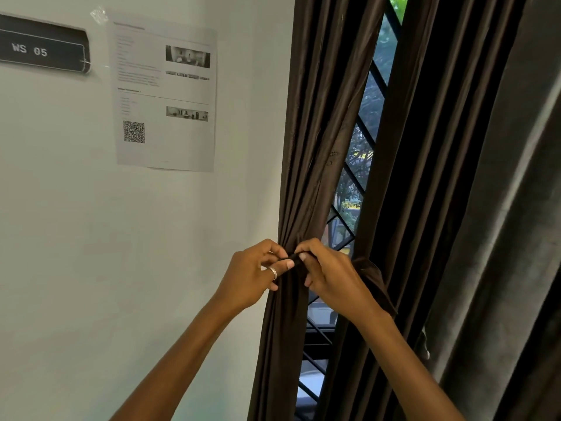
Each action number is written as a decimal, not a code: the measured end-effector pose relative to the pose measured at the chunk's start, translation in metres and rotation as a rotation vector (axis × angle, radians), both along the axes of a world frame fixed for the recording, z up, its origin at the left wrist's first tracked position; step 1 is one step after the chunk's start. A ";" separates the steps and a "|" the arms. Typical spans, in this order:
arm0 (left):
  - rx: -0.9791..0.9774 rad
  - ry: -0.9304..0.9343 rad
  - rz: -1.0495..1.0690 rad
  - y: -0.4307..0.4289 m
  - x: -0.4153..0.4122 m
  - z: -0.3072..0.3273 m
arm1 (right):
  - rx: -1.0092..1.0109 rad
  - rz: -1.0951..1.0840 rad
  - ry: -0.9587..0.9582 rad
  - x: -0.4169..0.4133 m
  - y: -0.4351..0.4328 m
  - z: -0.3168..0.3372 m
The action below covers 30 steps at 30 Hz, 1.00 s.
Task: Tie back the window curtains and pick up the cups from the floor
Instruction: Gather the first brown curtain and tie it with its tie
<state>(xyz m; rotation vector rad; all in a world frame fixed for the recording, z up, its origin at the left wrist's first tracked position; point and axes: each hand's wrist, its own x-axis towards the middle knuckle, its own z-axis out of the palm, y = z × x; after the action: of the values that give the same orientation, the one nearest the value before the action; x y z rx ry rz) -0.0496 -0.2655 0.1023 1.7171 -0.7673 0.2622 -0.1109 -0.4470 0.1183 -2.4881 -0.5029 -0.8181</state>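
A dark brown left curtain hangs bunched beside the wall, narrowed at waist height. A dark tie-back strap crosses the bunched fabric there. My left hand, a ring on one finger, pinches the strap's left end. My right hand pinches the strap's right end, with a loose fold of the tie-back trailing behind its wrist. A second dark curtain hangs to the right. No cups are in view.
Between the curtains shows a window with a black diagonal grille and greenery outside. On the white wall to the left hang a printed sheet with a QR code and a dark sign reading WS 05. A grey curtain fills the right edge.
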 end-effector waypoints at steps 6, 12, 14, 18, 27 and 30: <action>0.031 0.123 -0.109 0.008 0.009 0.007 | 0.168 0.002 0.078 0.000 0.001 -0.002; 0.024 0.218 -0.202 0.015 0.009 0.013 | 0.259 0.018 0.047 0.001 0.006 -0.002; 0.038 0.254 -0.216 0.017 0.010 0.014 | 0.279 0.033 0.045 0.001 0.006 -0.003; 0.147 0.222 -0.223 0.020 0.013 0.014 | 0.292 0.031 0.041 0.002 0.008 -0.004; 0.502 -0.357 0.035 0.013 0.001 0.004 | 0.074 -0.211 -0.238 0.015 0.017 -0.006; 0.459 -0.325 0.037 0.013 0.002 0.003 | -0.047 -0.228 -0.231 0.015 0.018 -0.010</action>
<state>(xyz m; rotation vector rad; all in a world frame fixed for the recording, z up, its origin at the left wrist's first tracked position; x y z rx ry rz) -0.0477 -0.2525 0.1052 2.1519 -1.0970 0.4220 -0.0958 -0.4289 0.1080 -2.5392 -0.3200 -1.2046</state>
